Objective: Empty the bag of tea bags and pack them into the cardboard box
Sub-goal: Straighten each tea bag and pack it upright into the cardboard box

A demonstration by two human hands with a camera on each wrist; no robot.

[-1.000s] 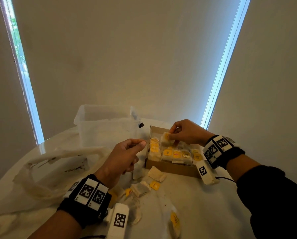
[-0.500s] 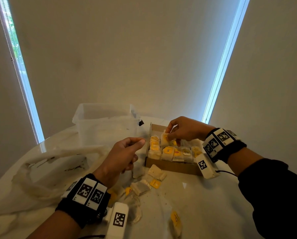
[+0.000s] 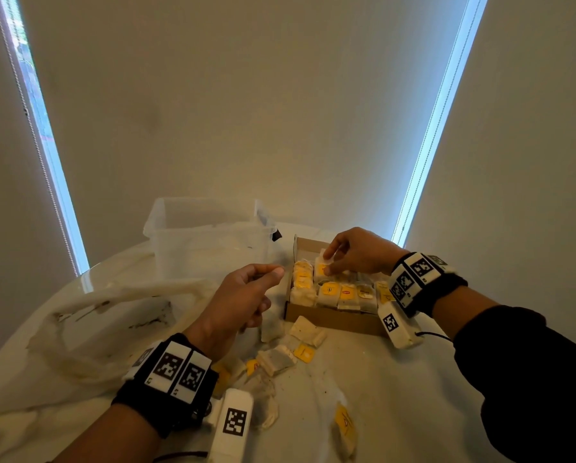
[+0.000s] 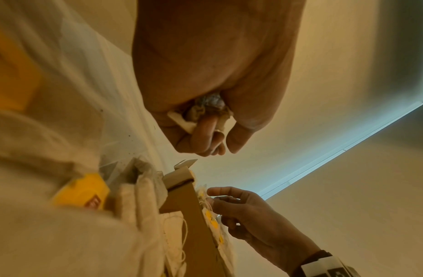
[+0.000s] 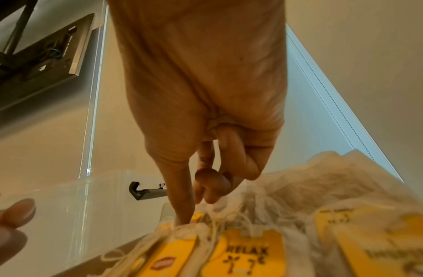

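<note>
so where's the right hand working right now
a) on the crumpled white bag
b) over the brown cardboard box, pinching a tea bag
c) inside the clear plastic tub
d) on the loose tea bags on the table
b: the right hand pinches a tea bag with a yellow tag above the rows packed in the brown cardboard box.

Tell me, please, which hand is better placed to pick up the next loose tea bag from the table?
Probably the left hand: it hovers just above the loose tea bags in front of the cardboard box, though it already holds something crumpled. The right hand is busy pressing a tea bag into the box.
</note>
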